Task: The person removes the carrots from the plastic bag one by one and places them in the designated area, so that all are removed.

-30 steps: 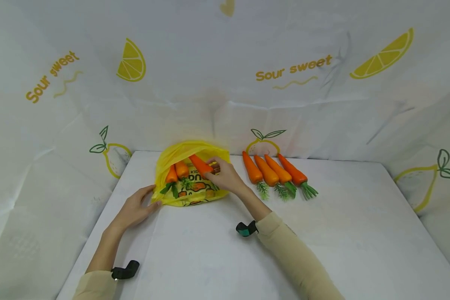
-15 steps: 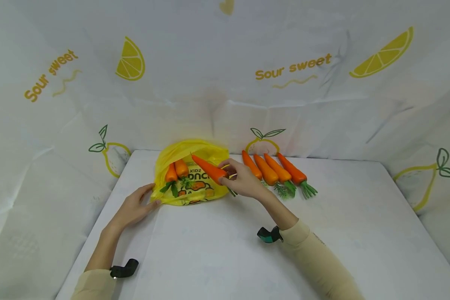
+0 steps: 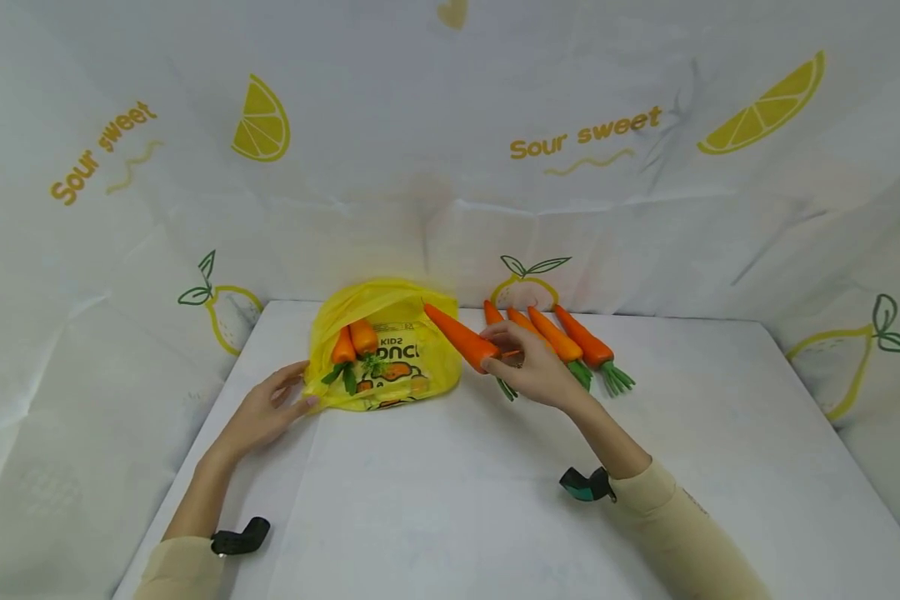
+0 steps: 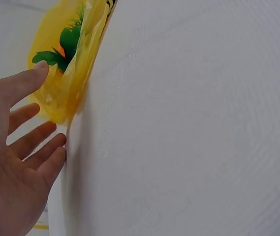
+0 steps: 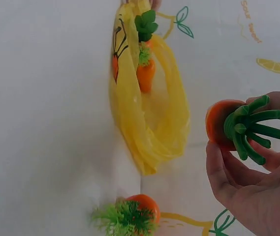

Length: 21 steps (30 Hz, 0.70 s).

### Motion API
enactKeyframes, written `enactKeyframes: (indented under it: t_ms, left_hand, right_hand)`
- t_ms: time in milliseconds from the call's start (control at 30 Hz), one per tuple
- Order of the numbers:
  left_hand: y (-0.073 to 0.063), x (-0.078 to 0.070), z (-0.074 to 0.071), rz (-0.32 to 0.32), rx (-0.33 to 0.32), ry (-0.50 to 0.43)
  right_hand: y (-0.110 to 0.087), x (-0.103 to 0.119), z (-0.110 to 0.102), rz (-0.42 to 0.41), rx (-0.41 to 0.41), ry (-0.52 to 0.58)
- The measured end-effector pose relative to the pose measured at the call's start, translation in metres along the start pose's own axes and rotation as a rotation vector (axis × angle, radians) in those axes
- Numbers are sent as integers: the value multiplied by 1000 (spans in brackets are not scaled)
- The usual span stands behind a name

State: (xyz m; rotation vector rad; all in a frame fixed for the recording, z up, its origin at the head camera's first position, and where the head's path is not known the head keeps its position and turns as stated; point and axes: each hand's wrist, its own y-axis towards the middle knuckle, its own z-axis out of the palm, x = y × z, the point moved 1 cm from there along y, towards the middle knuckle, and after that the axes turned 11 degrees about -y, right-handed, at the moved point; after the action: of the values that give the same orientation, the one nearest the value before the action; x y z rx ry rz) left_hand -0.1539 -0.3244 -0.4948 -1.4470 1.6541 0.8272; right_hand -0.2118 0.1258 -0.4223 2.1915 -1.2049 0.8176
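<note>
My right hand [image 3: 536, 368] grips an orange carrot [image 3: 456, 335] near its leafy end. Its pointed tip faces up and left, between the yellow plastic bag [image 3: 337, 310] and the row of carrots. In the right wrist view, the thumb and fingers hold this carrot's thick end, below stubby green stems [image 5: 258, 129]. The bag lies with its mouth spread, and two carrots [image 3: 363, 337] with green tops rest inside it. My left hand [image 3: 264, 414] is at the bag's left edge. Its fingers are relaxed and apart in the left wrist view, fingertips right beside the yellow plastic [image 4: 73, 98].
Several carrots lie side by side right of the bag, the rightmost carrot [image 3: 583, 336] with thick green stems. My right hand partly covers that row. Behind the white table [image 3: 420, 500] hangs a white cloth [image 3: 390, 150] printed with lemons.
My right hand has drawn the carrot out from the bag's mouth and carried it right, toward the row. The left hand has stayed by the bag's edge, shifting only slightly.
</note>
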Motion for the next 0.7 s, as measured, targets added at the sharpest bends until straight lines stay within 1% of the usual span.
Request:
enactKeyframes:
  t_ms: [133,233,333,400,533,700]
  left_hand:
    - [2,0,-6,16,5,-78]
    - [4,1,-11,-5,18,-126]
    - [8,4,-14,-34,31,-149]
    - [10,6,-15,-43,43,-170]
    - [12,6,-14,-45,56,-189]
    - [12,8,-12,-36,50,-213]
  right_hand:
    - [-12,-9,-9,29,-35,-20]
    - [-21,-18,-16,56,-53,-41]
    - [-32,-28,-21,81,-65,-60]
    - [-41,-34,-22,92,-74,-81]
    - [-58,-41,-24,106,-77,-92]
    - [-73,-43,-23,121,-76,-90]
